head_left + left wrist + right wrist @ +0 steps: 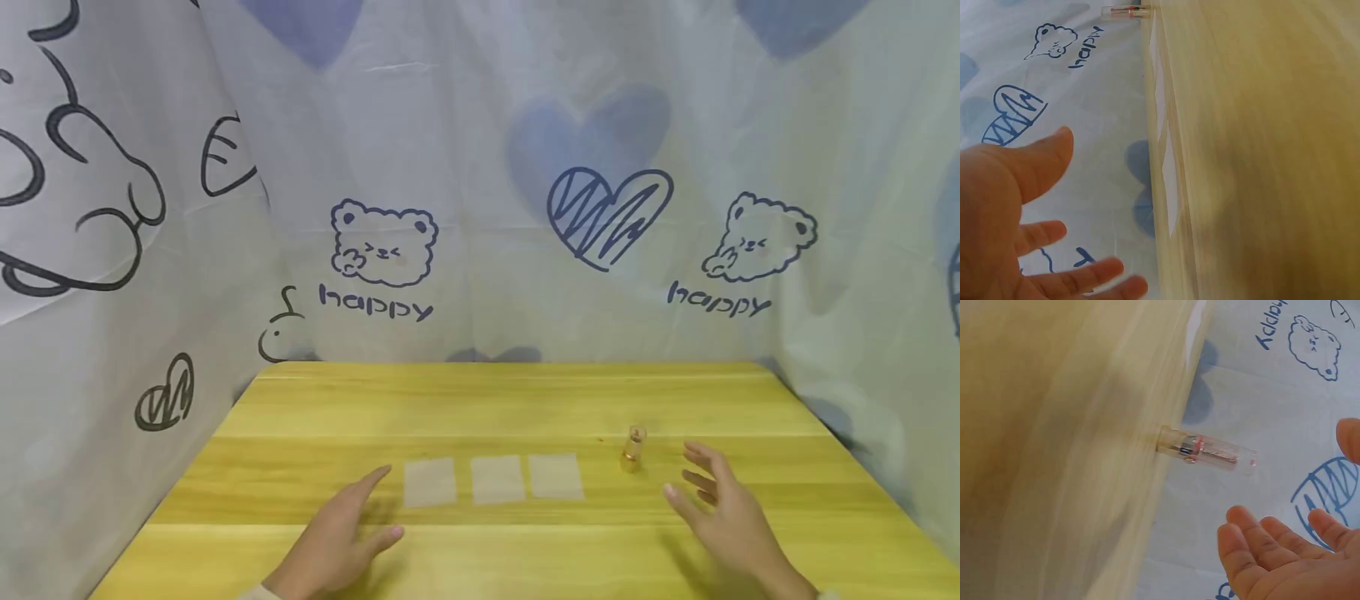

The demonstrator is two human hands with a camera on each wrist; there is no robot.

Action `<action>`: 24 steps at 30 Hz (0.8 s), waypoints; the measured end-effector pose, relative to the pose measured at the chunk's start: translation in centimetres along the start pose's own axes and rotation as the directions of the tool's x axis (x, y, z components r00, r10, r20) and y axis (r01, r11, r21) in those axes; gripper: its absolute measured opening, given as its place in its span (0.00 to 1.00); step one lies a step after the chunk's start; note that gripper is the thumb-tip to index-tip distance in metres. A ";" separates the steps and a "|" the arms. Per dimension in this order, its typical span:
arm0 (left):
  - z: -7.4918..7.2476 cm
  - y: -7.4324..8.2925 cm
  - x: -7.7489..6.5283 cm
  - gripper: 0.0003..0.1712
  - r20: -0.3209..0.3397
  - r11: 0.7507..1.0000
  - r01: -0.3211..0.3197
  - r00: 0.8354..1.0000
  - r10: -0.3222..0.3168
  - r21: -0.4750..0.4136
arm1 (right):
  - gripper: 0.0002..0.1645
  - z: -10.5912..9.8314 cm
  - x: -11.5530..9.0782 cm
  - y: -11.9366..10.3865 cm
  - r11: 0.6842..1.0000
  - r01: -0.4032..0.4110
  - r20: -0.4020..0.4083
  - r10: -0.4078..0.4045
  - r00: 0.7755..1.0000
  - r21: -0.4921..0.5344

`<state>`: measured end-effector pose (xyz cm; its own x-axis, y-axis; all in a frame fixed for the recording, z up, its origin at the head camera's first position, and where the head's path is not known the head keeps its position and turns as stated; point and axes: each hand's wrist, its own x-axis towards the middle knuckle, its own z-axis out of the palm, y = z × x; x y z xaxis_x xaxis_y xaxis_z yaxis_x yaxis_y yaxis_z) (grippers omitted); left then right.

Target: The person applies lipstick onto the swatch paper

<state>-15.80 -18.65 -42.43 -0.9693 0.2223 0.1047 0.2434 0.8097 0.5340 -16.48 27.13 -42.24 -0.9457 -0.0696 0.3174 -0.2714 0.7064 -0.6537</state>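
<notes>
A small see-through tube (pixel 633 450) with an amber base stands upright on the table, right of the middle. In the right wrist view the same tube (pixel 1216 454) shows a pinkish clear upper part and a metallic band. My right hand (pixel 727 512) hovers just right of it, fingers loosely spread and holding nothing. Over the table's front left my left hand (pixel 333 533) is held with thumb and fingers apart, nothing in it. Between the hands lie three white square sheets in a row: a left one (pixel 430 482), a middle one (pixel 498 480) and a right one (pixel 556 477).
The yellow wood-grain table (pixel 480 400) reaches back to a pale curtain (pixel 480 167) printed with hearts, bears and the word happy. Curtain also hangs along the left and right sides.
</notes>
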 end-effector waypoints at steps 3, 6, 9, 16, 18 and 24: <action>0.2 0.0 0.9 0.42 0.014 0.997 -0.059 0.998 0.059 -0.049 | 0.37 0.2 0.7 0.4 1.000 0.009 -0.004 -0.009 1.000 0.026; 0.4 0.0 1.6 0.40 0.030 0.995 -0.091 0.995 0.092 -0.043 | 0.37 0.4 1.3 0.5 0.998 -0.005 0.017 0.004 1.000 0.061; 0.4 0.0 2.2 0.36 0.057 0.994 -0.107 0.992 0.109 -0.035 | 0.38 0.7 1.9 0.7 0.994 -0.033 0.029 0.030 0.999 0.101; 1.0 -0.2 3.7 0.26 0.155 0.988 -0.128 0.978 0.140 -0.084 | 0.36 1.1 3.4 1.2 0.982 -0.124 0.023 0.122 0.992 0.145; 1.1 -0.2 4.0 0.26 0.188 0.987 -0.134 0.971 0.149 -0.092 | 0.36 1.2 3.7 1.3 0.975 -0.146 0.033 0.142 0.989 0.166; 1.5 0.0 4.6 0.26 0.215 0.988 -0.144 0.964 0.154 -0.064 | 0.36 1.5 4.6 1.9 0.954 -0.223 0.099 0.207 0.973 0.201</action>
<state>-20.23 -16.79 -43.20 -0.8899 0.4561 0.0028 0.3774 0.7330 0.5659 -21.59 27.07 -43.02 -0.9943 0.0088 0.1059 -0.0837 0.5481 -0.8322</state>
